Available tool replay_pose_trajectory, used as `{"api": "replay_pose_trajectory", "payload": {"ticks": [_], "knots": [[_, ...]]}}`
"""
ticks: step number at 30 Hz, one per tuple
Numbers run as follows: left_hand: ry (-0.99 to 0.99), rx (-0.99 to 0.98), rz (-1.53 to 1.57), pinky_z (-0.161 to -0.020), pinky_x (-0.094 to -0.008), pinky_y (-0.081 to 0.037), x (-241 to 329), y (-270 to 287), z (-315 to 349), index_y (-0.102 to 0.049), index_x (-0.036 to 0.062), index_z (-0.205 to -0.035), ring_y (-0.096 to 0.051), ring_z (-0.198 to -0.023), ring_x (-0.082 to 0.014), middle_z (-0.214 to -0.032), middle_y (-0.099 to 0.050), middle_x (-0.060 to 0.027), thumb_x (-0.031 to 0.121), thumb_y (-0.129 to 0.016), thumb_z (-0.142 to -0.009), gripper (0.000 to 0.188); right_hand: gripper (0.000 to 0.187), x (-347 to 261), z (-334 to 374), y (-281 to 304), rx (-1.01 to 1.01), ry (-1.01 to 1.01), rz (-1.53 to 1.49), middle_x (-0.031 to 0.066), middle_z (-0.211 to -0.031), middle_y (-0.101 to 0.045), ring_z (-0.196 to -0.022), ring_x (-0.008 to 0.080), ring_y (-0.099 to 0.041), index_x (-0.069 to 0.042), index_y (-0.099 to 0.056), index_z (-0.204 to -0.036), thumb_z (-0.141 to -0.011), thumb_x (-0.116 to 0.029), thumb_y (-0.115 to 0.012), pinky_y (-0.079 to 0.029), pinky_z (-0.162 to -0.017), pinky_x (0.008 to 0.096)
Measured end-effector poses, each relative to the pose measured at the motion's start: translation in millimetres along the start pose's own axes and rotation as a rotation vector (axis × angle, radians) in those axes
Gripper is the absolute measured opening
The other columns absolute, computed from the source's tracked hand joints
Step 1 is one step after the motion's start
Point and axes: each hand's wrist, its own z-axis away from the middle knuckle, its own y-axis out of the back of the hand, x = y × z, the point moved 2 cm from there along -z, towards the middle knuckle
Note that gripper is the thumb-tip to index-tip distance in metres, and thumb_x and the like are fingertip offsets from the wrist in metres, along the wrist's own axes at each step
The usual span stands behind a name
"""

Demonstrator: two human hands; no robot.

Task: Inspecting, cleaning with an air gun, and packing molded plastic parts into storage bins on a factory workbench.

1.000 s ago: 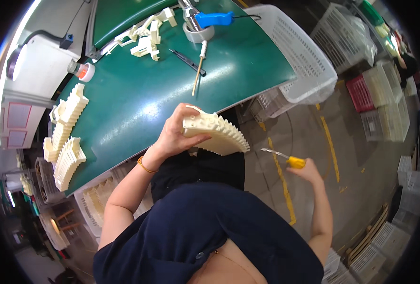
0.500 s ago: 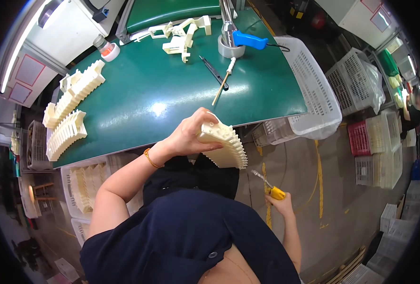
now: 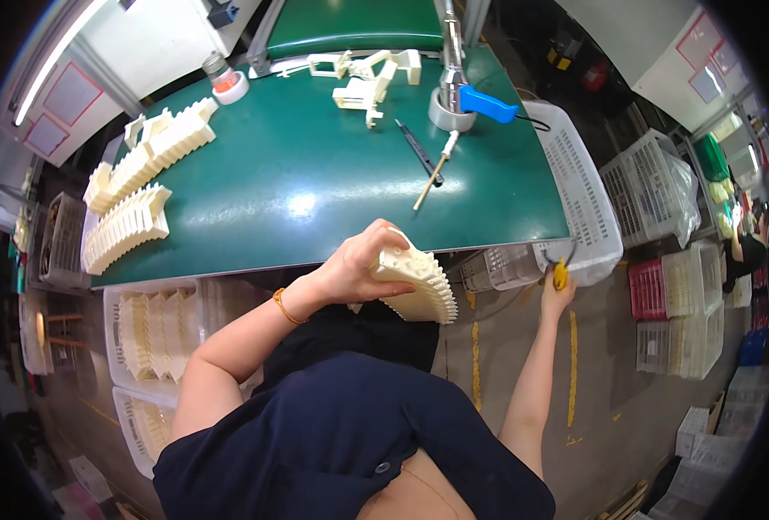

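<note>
Can't see the whole cream ribbed piece point(image 3: 423, 290), since the left hand point(image 3: 358, 264) covers its near end and some of those fingertips are tucked out of sight. Right hand point(image 3: 558, 295) hides a chunk of the yellow-handled tool point(image 3: 560, 276), and the tool's thin dark end is too smeary to make out. The silver barrel of the blue-handled heat tool point(image 3: 486, 104) gets chopped by the top edge. White bin point(image 3: 111, 338) at left partly disappears under the worktop point(image 3: 254, 208). Co-worker point(image 3: 746, 251) at far right? Tiny and blurry.
</note>
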Motion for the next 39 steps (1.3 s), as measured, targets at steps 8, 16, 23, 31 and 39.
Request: {"api": "replay_pose_trajectory", "payload": {"ticks": [8, 16, 23, 31, 39], "knots": [[0.038, 0.110, 0.009, -0.076, -0.0344, -0.049, 5, 25, 32, -0.048, 0.0086, -0.105, -0.059, -0.091, -0.0277, -0.104, -0.056, -0.0117, 0.015, -0.084, -0.066, 0.054, 0.066, -49, 199, -11, -0.669, 0.249, 0.011, 0.0243, -0.137, -0.037, -0.131, 0.0358, -0.032, 0.004, -0.039, -0.132, -0.085, -0.034, -0.065, -0.024, -0.108, 0.0425], [0.077, 0.315, 0.023, -0.078, -0.0347, -0.048, 4, 58, 85, -0.047, 0.0094, -0.106, -0.058, -0.092, -0.0278, -0.103, -0.054, -0.0122, 0.016, -0.084, -0.066, 0.054, 0.079, -95, 245, -79, -1.059, 0.187, -0.208, 0.0226, -0.151, -0.013, -0.140, 0.0363, -0.011, 0.000, -0.015, -0.145, -0.091, -0.046, -0.050, -0.010, -0.113, 0.0405], [0.238, 0.674, 0.126, -0.080, -0.0343, -0.047, 19, 81, 170, -0.043, 0.0110, -0.108, -0.055, -0.096, -0.0243, -0.104, -0.053, -0.0100, 0.013, -0.082, -0.069, 0.055, 0.061, -166, 218, -95, -1.259, 0.399, -0.299, 0.0194, -0.148, -0.022, -0.135, 0.0297, -0.024, 0.000, -0.018, -0.145, -0.099, -0.033, -0.042, -0.017, -0.110, 0.0372], [0.103, 1.437, 0.174, -0.092, -0.0349, -0.043, 107, 91, 330, -0.038, 0.0098, -0.126, -0.050, -0.110, -0.0209, -0.118, -0.050, -0.0105, 0.035, -0.060, -0.090, 0.049, 0.041, -308, 315, -97, -1.575, 0.628, -0.581, 0.0135, -0.132, -0.045, -0.116, 0.0190, -0.044, 0.003, -0.035, -0.136, -0.101, -0.018, -0.039, -0.032, -0.100, 0.0292], [0.224, 2.322, -0.046, -0.100, -0.0387, -0.041, 169, 75, 527, -0.032, 0.0054, -0.139, -0.048, -0.120, -0.0250, -0.135, -0.045, -0.0122, 0.050, -0.031, -0.098, 0.061, 0.016, -453, 547, -125, -1.904, 1.308, -0.383, 0.0166, -0.085, -0.051, -0.071, 0.0248, -0.048, 0.004, -0.049, -0.103, -0.093, -0.007, -0.052, -0.040, -0.059, 0.0337]]}}
